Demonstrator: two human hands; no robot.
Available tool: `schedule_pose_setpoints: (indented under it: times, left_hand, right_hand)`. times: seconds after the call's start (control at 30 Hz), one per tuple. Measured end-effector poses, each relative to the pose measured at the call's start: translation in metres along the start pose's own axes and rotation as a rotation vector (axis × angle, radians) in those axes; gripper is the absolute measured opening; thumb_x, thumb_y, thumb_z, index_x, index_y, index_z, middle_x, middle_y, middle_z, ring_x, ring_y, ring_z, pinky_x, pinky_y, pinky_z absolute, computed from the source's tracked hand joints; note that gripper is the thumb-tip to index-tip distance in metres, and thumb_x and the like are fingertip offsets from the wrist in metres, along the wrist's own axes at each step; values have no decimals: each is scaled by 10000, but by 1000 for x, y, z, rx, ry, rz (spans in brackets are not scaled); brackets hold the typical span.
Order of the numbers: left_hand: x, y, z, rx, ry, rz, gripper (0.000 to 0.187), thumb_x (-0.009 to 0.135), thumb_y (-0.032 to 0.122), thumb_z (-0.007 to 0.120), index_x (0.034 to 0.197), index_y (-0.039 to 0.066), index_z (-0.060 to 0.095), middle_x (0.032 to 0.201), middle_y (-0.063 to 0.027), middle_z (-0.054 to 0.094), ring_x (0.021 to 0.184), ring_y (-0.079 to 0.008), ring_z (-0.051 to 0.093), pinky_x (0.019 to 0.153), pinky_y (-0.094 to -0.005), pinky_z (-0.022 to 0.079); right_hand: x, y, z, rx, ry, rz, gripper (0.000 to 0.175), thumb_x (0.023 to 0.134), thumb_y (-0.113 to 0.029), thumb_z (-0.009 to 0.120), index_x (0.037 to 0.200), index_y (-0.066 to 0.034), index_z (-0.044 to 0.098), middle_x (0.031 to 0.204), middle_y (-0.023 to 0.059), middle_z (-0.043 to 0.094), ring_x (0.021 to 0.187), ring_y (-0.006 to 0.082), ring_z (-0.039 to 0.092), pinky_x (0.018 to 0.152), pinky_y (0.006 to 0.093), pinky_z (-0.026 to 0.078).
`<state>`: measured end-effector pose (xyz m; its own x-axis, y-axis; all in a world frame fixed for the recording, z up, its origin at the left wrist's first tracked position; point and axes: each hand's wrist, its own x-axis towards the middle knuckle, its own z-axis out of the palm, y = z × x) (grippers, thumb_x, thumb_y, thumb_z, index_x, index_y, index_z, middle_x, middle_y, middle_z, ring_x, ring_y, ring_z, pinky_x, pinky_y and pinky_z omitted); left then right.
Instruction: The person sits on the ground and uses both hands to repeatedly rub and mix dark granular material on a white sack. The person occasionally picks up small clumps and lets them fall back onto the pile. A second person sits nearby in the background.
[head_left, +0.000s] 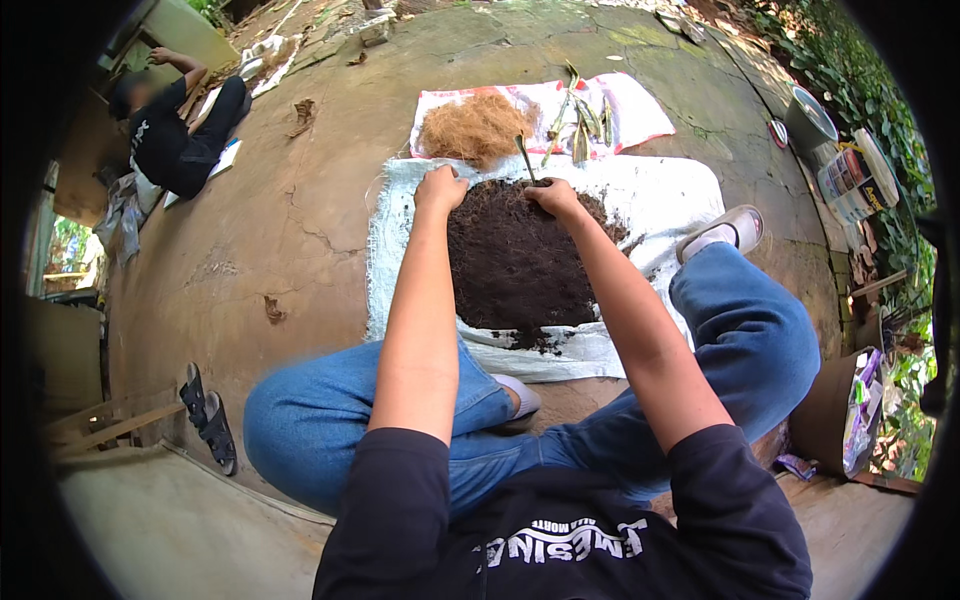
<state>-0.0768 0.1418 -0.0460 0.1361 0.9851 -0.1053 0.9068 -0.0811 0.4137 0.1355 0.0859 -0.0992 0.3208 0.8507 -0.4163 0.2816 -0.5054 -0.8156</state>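
Before me a heap of dark soil (517, 262) mixed with fibres is spread over a white woven sack (660, 187). My right hand (553, 196) is at the far side of the soil, its thumb and fingers around the lower end of an upright, narrow green leaf cutting (523, 154). My left hand (441, 187) hangs over the soil's far left edge with its fingers curled; whether anything is in them is hidden. Just beyond it lies a pile of brown coconut fibre (476, 129). Several snake plant leaves (581, 124) lie to the right of the fibre.
The fibre and leaves rest on a second, red-edged sack (637, 112). A grey bucket (810, 116) and a labelled paint pail (855, 180) stand at the right. Another person (169, 135) sits at the far left. Sandals (208, 420) lie near my left knee on cracked concrete (225, 300).
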Motion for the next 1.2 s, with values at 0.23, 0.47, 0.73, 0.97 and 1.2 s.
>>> schedule_pose_setpoints:
  times: [0.23,0.47,0.73,0.97,1.2]
  left_hand:
    - [-19,-24,81,-159,-213,168,279,820,306,603,1030,129,644,1025,-141,650,975,-307,613,847,-409,484]
    - [-22,10,86,-459,-53,108,231,810,267,604,966,108,663,892,-104,683,876,-279,647,782,-375,499]
    - [3,19,97,-627,171,109,178,809,206,593,881,50,639,849,-125,662,806,-275,638,735,-370,489]
    - [-38,1,91,-271,47,364,143,818,192,604,906,80,617,874,-115,607,865,-296,603,753,-400,482]
    - [-110,-7,95,135,19,451,182,803,240,606,803,61,577,780,-112,622,754,-296,628,691,-419,494]
  right_hand:
    - [-41,27,19,109,-36,161,681,702,-339,766,1243,-18,504,1217,168,540,1121,268,515,951,471,377]
    - [1,37,58,302,4,343,553,704,-268,753,1133,27,567,1057,165,605,886,228,604,752,373,495]
    - [-11,63,48,469,30,55,257,783,-144,661,989,4,627,767,39,624,648,126,569,569,268,452]
    - [-22,73,43,847,4,194,248,774,-255,695,911,-80,583,717,23,567,592,145,546,473,299,444]
    - [-19,83,41,1300,-115,469,237,822,-298,627,892,-117,489,748,93,548,633,238,581,500,346,535]
